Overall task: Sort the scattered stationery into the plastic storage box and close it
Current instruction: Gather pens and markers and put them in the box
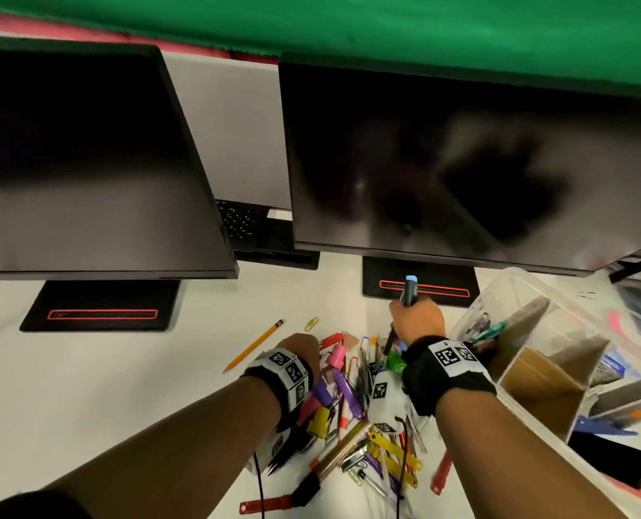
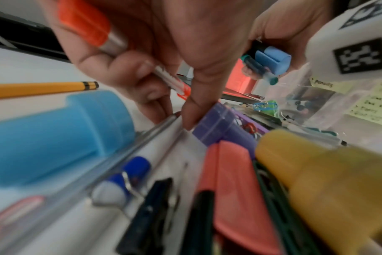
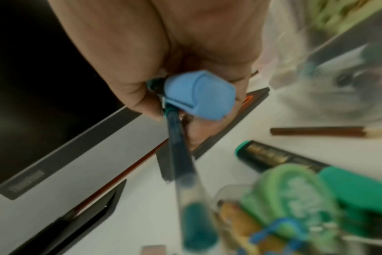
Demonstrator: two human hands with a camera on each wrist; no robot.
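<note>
A heap of pens, markers and clips (image 1: 352, 398) lies on the white desk between my wrists. My left hand (image 1: 304, 344) is down at the heap's far left edge. In the left wrist view its curled fingers (image 2: 142, 69) hold an orange-capped silver pen (image 2: 83, 22), and its fingertips touch the tip of a clear pen (image 2: 159, 126). My right hand (image 1: 414, 312) is raised beside the clear plastic storage box (image 1: 513, 273). It grips a blue-capped marker (image 3: 199, 94) together with a teal pen (image 3: 179, 146).
Two dark monitors (image 1: 442, 162) on black stands (image 1: 98, 309) fill the back of the desk. A yellow pencil (image 1: 255, 346) and a yellow paper clip (image 1: 311, 324) lie apart from the heap. Cardboard dividers (image 1: 536, 383) split the box, which holds some pens. A red tag (image 1: 263, 505) lies near me.
</note>
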